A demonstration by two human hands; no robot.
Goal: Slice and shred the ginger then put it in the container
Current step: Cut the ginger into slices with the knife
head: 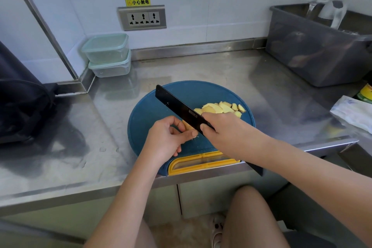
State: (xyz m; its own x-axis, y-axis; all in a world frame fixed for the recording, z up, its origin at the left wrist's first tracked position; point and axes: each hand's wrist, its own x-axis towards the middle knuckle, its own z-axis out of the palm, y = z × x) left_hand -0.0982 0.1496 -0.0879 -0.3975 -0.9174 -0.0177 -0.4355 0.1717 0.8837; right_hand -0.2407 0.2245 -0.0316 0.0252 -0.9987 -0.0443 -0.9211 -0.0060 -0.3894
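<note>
The left hand (169, 137) comes in from the near side with its wrist bent. Its fingers (175, 120) are curled down like a claw and clamped on a small ginger piece (186, 125). Most of that piece is hidden beneath them, and only a pale yellow sliver shows beside the blade.

The right hand (225, 129) reaches in from the right, forearm low over the near counter edge. Its fingers are wrapped tight round the handle of the knife (177, 106), with thumb and forefinger pinching the root of the blade. The blade is long, flat and matte black with a squared-off tip, and it slants away to the far left. Its flat side looks to be resting against the left knuckles, though from here I can't be sure it touches.

Everything sits on a round cutting board (145, 119) of dull blue plastic. A yellow-framed grip on its near side juts past the counter edge. The ginger slices (221, 107), thin, moist and irregular, lie overlapping in a loose heap on the right of the board, just beyond the right hand.

The counter (221, 70) is brushed stainless steel, smeared and faintly reflective. In the far left corner, well apart from the board, two clear plastic containers (107, 54) with pale green lids stand stacked. A smoky grey tub (314, 52) stands at the far right, and a black bag (20, 102) slumps at the left.
</note>
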